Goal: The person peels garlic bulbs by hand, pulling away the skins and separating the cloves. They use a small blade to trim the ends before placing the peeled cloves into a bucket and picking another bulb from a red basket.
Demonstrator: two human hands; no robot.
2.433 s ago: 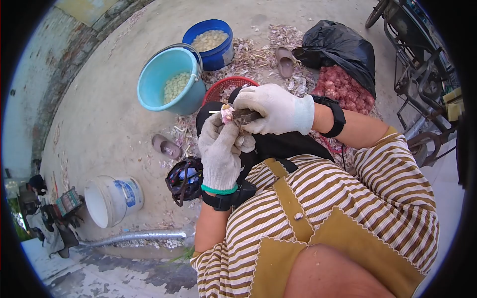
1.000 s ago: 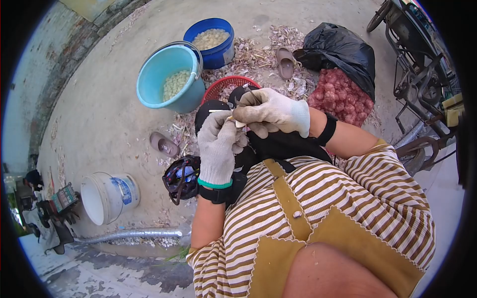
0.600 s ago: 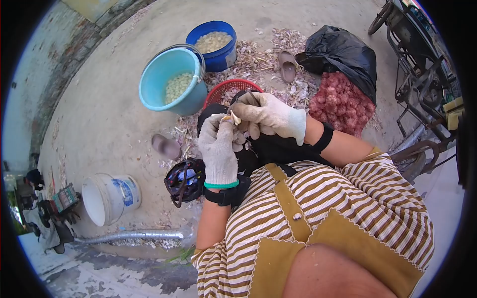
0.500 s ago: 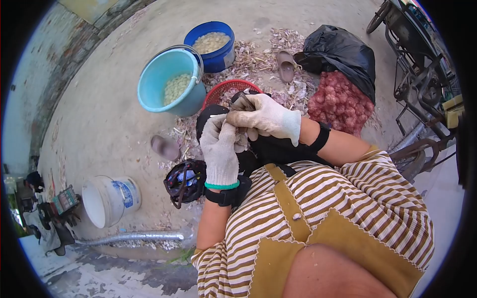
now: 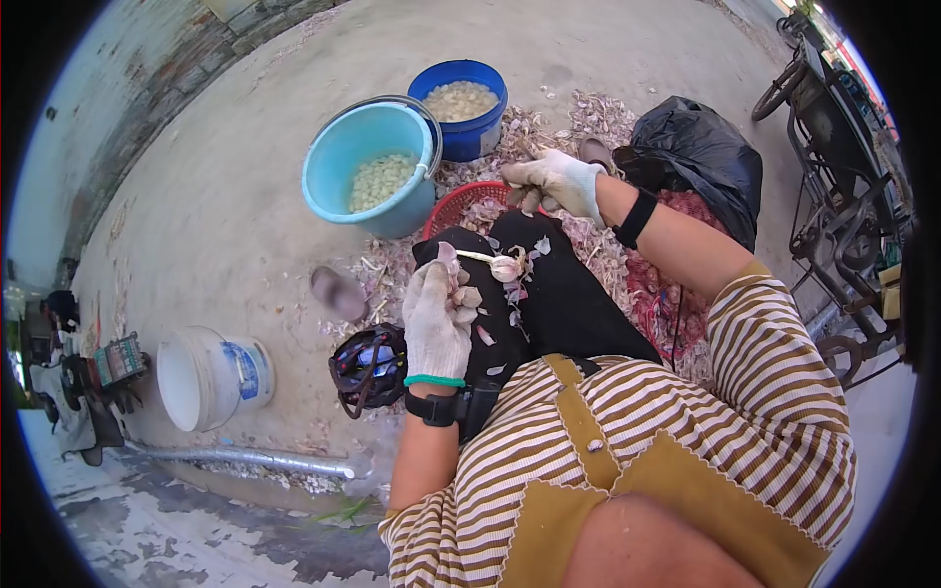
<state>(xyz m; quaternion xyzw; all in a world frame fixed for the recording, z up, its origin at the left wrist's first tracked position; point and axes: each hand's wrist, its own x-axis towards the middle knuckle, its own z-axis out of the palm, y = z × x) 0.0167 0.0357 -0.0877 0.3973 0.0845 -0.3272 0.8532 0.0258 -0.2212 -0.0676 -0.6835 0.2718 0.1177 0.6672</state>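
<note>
My left hand (image 5: 438,331), in a white knitted glove, is above my left thigh with its fingers curled around a garlic clove (image 5: 448,257) in purplish skin; part of it is hidden by the glove. Just right of those fingers, a garlic bulb (image 5: 507,267) with a pale stem lies on my dark-clad lap among loose skins. My right hand (image 5: 557,184), gloved too, is reached out over the right rim of the red basket (image 5: 453,208), which has garlic skins in it. Its fingers are bent together, and what they hold is too small to make out.
Beyond the basket stand a light-blue bucket (image 5: 317,176) and a dark-blue bucket (image 5: 483,140), both with peeled cloves. At right, a black plastic bag (image 5: 701,157) covers a red mesh sack (image 5: 667,284) of garlic. A white bucket (image 5: 191,382) lies left, near a dark handbag (image 5: 368,370).
My hands have come apart: the right moved forward and right toward the basket, while the left stayed near my lap. The garlic bulb and skins on my lap now show. The view has shifted slightly.
</note>
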